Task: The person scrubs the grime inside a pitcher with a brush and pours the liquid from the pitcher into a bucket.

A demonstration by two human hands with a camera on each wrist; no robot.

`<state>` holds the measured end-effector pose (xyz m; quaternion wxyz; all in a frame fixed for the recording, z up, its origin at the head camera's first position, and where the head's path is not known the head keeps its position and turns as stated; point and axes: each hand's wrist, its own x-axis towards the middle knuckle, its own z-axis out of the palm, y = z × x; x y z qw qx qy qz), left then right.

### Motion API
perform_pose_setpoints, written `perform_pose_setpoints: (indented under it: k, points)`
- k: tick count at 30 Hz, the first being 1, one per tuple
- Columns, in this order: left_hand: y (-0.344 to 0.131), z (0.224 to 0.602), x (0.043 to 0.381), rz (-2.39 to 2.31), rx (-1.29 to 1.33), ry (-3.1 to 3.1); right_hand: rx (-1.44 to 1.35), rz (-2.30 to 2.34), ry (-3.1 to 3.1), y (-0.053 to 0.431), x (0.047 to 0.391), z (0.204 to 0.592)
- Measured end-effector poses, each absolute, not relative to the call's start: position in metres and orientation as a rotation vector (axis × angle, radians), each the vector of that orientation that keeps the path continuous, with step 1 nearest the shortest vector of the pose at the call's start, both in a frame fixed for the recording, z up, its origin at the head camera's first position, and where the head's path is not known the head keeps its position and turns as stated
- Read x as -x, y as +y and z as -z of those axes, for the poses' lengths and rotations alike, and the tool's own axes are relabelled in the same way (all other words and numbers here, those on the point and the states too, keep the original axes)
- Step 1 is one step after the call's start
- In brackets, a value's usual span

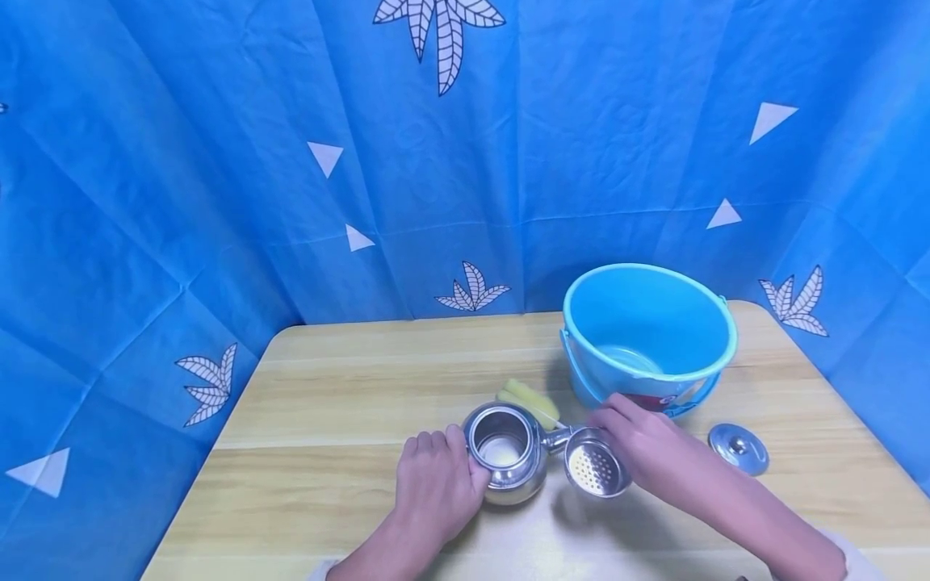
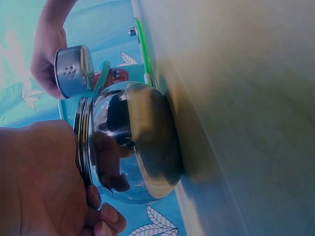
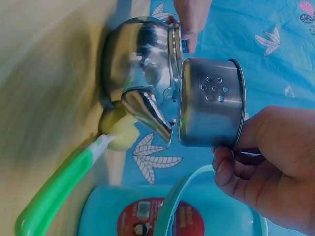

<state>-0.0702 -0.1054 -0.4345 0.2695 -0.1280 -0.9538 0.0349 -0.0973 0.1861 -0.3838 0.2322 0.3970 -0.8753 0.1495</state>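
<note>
A shiny steel teapot stands upright and lidless on the table, its round mouth facing up and its spout pointing right. My left hand grips it at the side opposite the spout, the handle hidden within the fingers. In my right hand, a steel tea strainer is pinched by its rim, held up off the table just beyond the spout. Holes show in the strainer's bottom and side. Behind the teapot lies a yellow sponge brush, whose green handle shows in the right wrist view.
A light blue bucket with its carrying handle folded down stands at the back right of the wooden table. To the right of my right hand lies the round steel lid, knob up. Blue patterned cloth surrounds the table.
</note>
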Motion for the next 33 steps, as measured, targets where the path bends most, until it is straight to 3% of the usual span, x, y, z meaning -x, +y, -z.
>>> perform_pose_setpoints:
  k: [33]
  points:
    - [-0.106,0.434,0.071,-0.12,0.351,-2.577,-0.966,-0.437,-2.417,0.242,0.092,0.419]
